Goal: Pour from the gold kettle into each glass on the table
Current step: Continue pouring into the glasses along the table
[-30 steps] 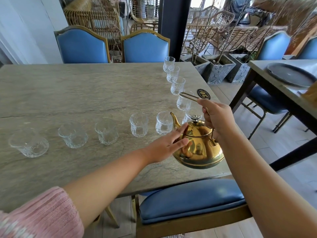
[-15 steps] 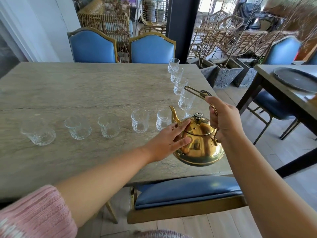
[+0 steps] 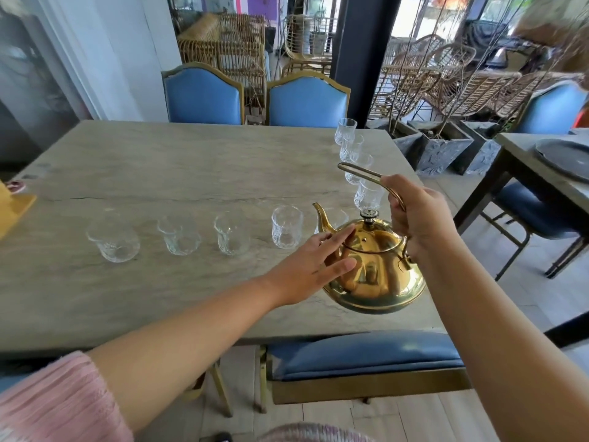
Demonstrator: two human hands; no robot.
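Holding the gold kettle (image 3: 373, 266) off the table (image 3: 159, 173), above its near edge toward the right corner. Our right hand (image 3: 420, 218) is clenched around the hinged handle (image 3: 366, 175), which rises over the lid. Our left hand (image 3: 314, 266) is flat and spread, fingers (image 3: 341, 237) touching the kettle's side near the spout base; it steadies, doesn't grip.

Kettle sits close to upright. Spout (image 3: 322, 216) points away from us, toward the glass partly hidden behind it (image 3: 338, 216). No stream visible.

Layout: one row of glasses runs parallel to the near edge, from the leftmost glass (image 3: 113, 242) through two more (image 3: 180, 236) (image 3: 231, 237) to the glass nearest the spout's left (image 3: 287, 226). A second line runs up the right edge: one glass just behind the lid knob (image 3: 368, 196), others stacked behind it in view, ending with the far glass (image 3: 345, 130) near the far right corner.

Progress, as we judge it: every glass we can read looks clear and empty; can't confirm liquid in any, the cut pattern makes levels hard to tell. So pouring looks barely begun or not begun. All glasses likely remain.

Next calls for tipping the spout over the corner glass first, then working along either line.
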